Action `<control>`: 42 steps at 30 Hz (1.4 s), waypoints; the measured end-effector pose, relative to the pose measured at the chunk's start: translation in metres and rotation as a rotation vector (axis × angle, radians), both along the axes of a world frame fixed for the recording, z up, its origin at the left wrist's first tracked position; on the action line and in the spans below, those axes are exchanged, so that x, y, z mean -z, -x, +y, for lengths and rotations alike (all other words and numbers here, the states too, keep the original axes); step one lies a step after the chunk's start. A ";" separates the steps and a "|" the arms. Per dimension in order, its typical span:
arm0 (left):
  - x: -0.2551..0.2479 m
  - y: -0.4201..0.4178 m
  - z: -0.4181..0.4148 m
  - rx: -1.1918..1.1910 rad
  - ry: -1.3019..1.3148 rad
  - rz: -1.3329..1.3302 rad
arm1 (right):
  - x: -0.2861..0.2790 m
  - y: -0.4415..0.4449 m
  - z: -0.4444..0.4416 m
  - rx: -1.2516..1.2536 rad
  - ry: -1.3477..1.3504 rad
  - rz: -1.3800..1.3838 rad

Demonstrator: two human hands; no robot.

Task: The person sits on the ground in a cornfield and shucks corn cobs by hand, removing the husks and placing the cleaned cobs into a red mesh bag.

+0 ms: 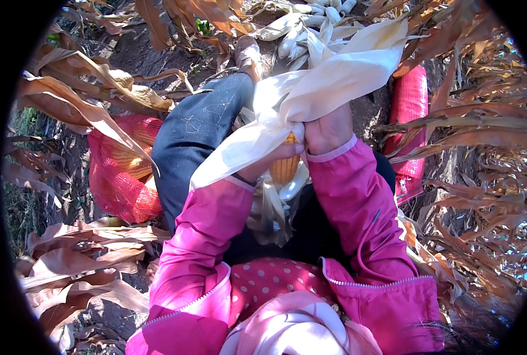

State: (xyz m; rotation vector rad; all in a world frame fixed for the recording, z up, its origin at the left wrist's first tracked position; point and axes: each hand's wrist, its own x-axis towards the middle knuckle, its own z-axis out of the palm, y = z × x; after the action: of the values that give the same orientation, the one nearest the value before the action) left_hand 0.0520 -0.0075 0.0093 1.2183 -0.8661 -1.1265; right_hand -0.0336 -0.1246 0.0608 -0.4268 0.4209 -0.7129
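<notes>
A yellow corn cob (285,167) hangs between my hands, its bare kernels showing below the peeled-back husk. My left hand (268,160) is closed around the cob from the left, its fingers partly covered by a long strip of pale husk (234,153). On the other side my right hand (330,131) grips at the base of the husk, where it meets the cob. Its fingertips are mostly hidden. Wide, dry husk leaves (347,73) fan out above this hand towards the upper right.
At left, a red mesh bag (123,195) holds yellow cobs against my leg (197,120). Pale unhusked ears (299,37) lie heaped on the soil ahead. A red mesh roll (407,106) stands at right. Dry corn leaves (485,128) crowd both sides.
</notes>
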 end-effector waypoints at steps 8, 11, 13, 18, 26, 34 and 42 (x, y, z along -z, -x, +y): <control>0.010 0.013 -0.003 -0.003 0.157 0.473 | -0.001 0.003 0.000 -0.025 0.125 -0.050; 0.006 0.014 -0.002 0.006 0.122 0.571 | -0.005 0.000 -0.002 -0.023 0.094 0.014; -0.008 0.019 -0.006 -0.019 0.129 0.704 | 0.017 0.007 -0.025 -0.156 -0.002 -0.122; -0.011 0.021 -0.015 -0.041 0.015 0.078 | 0.012 0.012 -0.033 0.068 -0.009 0.136; 0.016 0.015 -0.013 -0.158 0.105 0.238 | -0.016 0.000 -0.014 -0.019 0.062 0.056; -0.005 0.017 -0.001 0.430 0.185 0.976 | -0.023 0.000 -0.016 -0.160 -0.099 -0.082; -0.013 0.014 -0.002 0.521 0.178 0.909 | -0.034 -0.009 -0.014 0.056 -0.025 0.176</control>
State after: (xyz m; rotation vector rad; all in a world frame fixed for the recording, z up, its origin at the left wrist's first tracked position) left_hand 0.0382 -0.0092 0.0222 0.2294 -0.5471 -1.7653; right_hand -0.0248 -0.1385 0.0947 -0.4573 0.6085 -0.7268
